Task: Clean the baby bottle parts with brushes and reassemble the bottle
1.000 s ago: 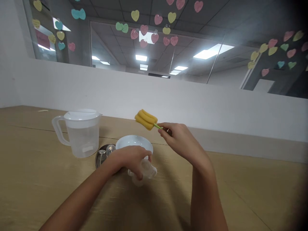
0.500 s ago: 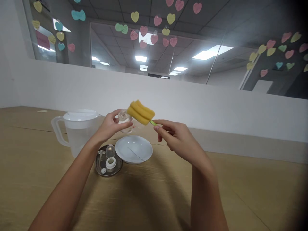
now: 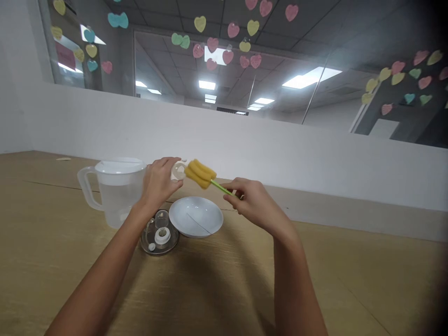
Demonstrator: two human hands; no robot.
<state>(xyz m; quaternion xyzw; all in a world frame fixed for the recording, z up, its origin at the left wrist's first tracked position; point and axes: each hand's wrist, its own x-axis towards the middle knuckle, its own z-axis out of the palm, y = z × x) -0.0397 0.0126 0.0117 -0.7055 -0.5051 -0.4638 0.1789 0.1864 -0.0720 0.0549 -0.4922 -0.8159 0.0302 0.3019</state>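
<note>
R grip pinches green handle of yellow sponge brush, its head right by clear bottle held in L grip, both up nr white bowl. Sponge prob light n squishy, bottle prob slick; imo hold handle + bottle body.

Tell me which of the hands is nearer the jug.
Left. The left hand overlaps the right edge of the jug in view, holding a bottle; the right hand is well off to the right, holding a sponge brush.
</note>
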